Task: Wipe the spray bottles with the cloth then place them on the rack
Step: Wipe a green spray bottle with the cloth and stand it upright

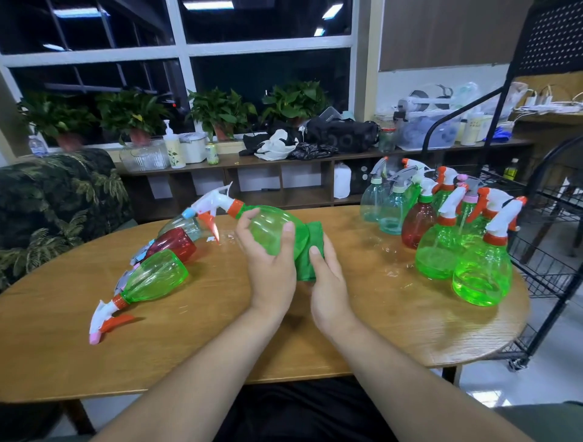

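Both hands meet over mid-bench (pixel 220 331): my left hand (pixel 268 268) curls round the tilted green spray bottle (pixel 271 230), and my right hand (pixel 328 284) pinches the green cloth (pixel 310 239) against its base. Three lying bottles (pixel 154 277) sit left. The upright bottles (pixel 441 227) crowd the right edge beside the wire rack (pixel 552 236).

Ceiling lights (pixel 206 4), reflecting in the dark window (pixel 271 72), are evenly illuminating the bench (pixel 189 331); wide-angle distortion is bowing the edges.
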`<state>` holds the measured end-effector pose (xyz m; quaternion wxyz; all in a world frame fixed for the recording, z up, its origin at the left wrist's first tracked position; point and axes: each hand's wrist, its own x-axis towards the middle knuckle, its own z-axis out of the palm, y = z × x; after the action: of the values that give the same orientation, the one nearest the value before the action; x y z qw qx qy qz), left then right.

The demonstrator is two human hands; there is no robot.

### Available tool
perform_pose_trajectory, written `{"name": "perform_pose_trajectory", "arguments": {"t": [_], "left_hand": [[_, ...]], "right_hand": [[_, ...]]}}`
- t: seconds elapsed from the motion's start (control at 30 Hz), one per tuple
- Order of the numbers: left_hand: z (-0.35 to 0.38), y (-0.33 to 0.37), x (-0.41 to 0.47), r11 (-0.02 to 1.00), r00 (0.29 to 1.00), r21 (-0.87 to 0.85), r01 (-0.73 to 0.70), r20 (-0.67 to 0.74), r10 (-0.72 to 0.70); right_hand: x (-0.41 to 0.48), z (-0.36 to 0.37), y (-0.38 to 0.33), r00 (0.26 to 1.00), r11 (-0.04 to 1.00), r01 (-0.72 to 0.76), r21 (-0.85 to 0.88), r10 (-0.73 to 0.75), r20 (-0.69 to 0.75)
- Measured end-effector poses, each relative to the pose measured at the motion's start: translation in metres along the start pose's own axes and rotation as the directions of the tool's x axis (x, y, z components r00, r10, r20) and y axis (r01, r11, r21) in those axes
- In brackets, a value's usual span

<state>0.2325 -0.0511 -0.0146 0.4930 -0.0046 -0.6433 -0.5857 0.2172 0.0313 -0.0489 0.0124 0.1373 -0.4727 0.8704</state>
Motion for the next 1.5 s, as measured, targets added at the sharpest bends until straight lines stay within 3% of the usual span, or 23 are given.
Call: {"name": "perform_pose_trajectory", "arguments": {"t": [0.1, 0.27, 0.4, 0.53, 0.7, 0.9, 1.17, 1.33, 1.43, 1.5], "left_hand": [[0.003, -0.008, -0.001, 0.96, 0.973, 0.167, -0.224, 0.096, 0.21], [-0.006, -0.016, 0.005, 0.911, 0.926, 0.221, -0.348, 0.231, 0.297], [-0.019, -0.011, 0.02, 0.915, 0.931, 0.207, -0.348, 0.191, 0.311], [-0.037, -0.014, 0.035, 0.958, 0.969, 0.2, -0.207, 0.179, 0.173], [-0.053, -0.019, 0.028, 0.996, 0.914, 0.085, -0.011, 0.404, -0.024], [-0.047, -0.023, 0.009, 0.958, 0.913, -0.084, 0.276, 0.336, -0.233], [-0.051, -0.017, -0.007, 0.96, 0.865, -0.073, 0.27, 0.456, -0.209], [-0.055, -0.014, -0.006, 0.957, 0.883, -0.104, 0.27, 0.423, -0.203], [-0.06, -0.021, -0.004, 0.941, 0.866, -0.108, 0.322, 0.435, -0.247], [-0.061, -0.02, -0.005, 0.941, 0.854, -0.087, 0.326, 0.454, -0.254]], "right_hand": [[0.006, -0.001, -0.007, 0.984, 0.964, -0.169, 0.205, 0.175, -0.011], [0.005, -0.009, -0.023, 0.954, 0.901, -0.299, 0.313, 0.291, 0.076], [0.008, -0.013, -0.026, 0.936, 0.845, -0.333, 0.418, 0.35, 0.039], [0.014, -0.02, -0.021, 0.947, 0.828, -0.246, 0.504, 0.316, -0.057], [0.017, -0.016, -0.013, 0.975, 0.929, -0.203, 0.309, 0.22, -0.021], [0.009, -0.005, -0.01, 0.974, 0.953, -0.224, 0.203, 0.215, 0.067], [0.007, -0.005, -0.003, 0.99, 0.991, -0.133, -0.009, 0.134, 0.052], [0.007, -0.003, -0.012, 0.995, 1.0, 0.025, 0.018, -0.023, -0.097], [0.009, 0.004, -0.033, 0.966, 0.941, 0.24, -0.237, -0.257, -0.041], [0.021, 0.009, -0.048, 0.889, 0.746, 0.442, -0.499, -0.439, 0.132]]}}
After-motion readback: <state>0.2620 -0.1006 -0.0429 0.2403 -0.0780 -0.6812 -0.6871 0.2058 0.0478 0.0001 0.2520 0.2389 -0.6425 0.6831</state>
